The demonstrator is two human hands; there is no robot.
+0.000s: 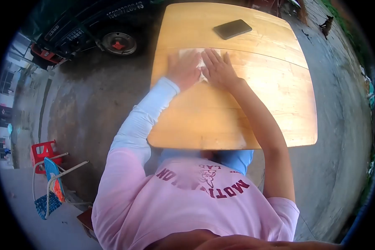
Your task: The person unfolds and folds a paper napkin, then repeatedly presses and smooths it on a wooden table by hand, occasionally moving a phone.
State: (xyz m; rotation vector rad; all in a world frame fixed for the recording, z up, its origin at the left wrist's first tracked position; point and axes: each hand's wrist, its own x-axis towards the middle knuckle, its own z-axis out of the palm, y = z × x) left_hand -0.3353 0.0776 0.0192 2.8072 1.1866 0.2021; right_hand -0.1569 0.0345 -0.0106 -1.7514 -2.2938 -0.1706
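Note:
A thin white sheet (203,78), cloth or paper, lies on the wooden table (187,121), mostly covered by both hands. My left hand (185,68), below a white sleeve, rests flat on its left part, slightly blurred. On the right part, my right hand (219,71) presses down with its fingers stretched out and the thumb apart. The hands are close together, angled inward. Neither is closed around the sheet. Farther back on the tabletop lies a flat dark device (232,29), like a phone or small tablet.
The table's near edge is close to my body. At the lower left stand a red stool (43,152) and a metal-framed chair (50,187). A dark vehicle (87,31) is parked at the upper left. A dog-like animal (326,27) is at the far right.

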